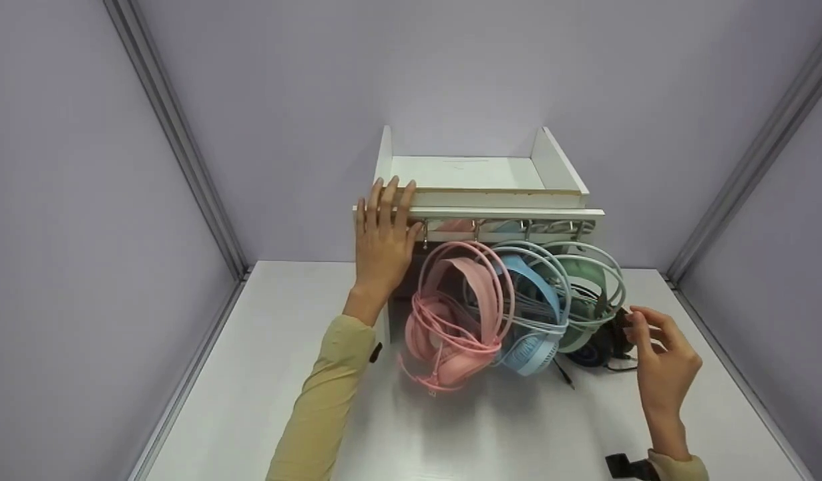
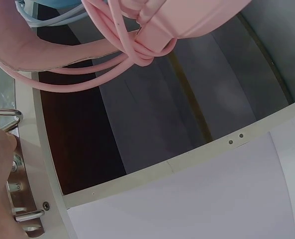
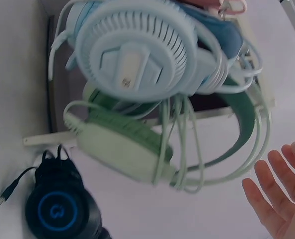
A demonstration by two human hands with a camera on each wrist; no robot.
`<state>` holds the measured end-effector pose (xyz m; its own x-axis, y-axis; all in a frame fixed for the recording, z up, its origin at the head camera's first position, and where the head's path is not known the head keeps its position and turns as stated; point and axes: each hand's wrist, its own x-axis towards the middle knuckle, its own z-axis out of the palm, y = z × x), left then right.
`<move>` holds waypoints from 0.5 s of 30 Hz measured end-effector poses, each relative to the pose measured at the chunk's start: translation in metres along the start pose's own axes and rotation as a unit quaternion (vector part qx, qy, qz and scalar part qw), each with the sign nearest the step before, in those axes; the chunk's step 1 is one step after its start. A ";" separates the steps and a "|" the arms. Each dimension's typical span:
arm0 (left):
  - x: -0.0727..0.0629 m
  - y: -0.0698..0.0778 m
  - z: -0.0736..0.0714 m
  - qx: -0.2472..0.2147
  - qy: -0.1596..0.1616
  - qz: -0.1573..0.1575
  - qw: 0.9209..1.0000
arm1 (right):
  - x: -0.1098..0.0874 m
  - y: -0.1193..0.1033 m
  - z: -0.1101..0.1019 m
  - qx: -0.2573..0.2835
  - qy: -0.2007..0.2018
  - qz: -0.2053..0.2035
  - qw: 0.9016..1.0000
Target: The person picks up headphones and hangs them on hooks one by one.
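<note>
My left hand (image 1: pixel 384 250) lies over the front rail of a white shelf rack (image 1: pixel 491 198), fingers straight across the top and thumb beside a hook. A pink headset (image 1: pixel 467 284), a light blue headset (image 1: pixel 536 351) and a green headset (image 3: pixel 120 149) hang side by side below the rail, their cables wound round them. To the right of the green one is my right hand (image 1: pixel 668 361), loosely bent and holding nothing. On the table behind sits a black headset (image 3: pixel 52 209), partly hidden in the head view by the green one.
Metal hooks (image 1: pixel 476 230) line the rack's rail. A black cable plug (image 1: pixel 565 374) lies on the white table (image 1: pixel 304 321) under the hanging headsets. Grey panels with metal corner posts (image 1: pixel 183 140) enclose the table at the back and sides.
</note>
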<state>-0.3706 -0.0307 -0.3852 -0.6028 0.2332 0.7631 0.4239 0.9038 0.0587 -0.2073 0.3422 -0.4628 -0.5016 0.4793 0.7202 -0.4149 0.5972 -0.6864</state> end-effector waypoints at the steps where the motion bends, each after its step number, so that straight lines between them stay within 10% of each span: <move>1: 0.000 0.000 0.000 0.001 -0.001 0.000 1.000 | 0.000 0.007 -0.002 -0.008 0.001 0.008 1.000; 15: 0.000 0.000 0.000 0.004 -0.004 -0.001 1.000 | -0.006 0.062 -0.008 -0.137 -0.053 0.079 0.986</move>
<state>-0.3707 -0.0312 -0.3848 -0.6098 0.2340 0.7572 0.4166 0.9074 0.0550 -0.2237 0.3811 -0.5090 -0.6259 0.5188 0.5823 -0.1127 0.6786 -0.7258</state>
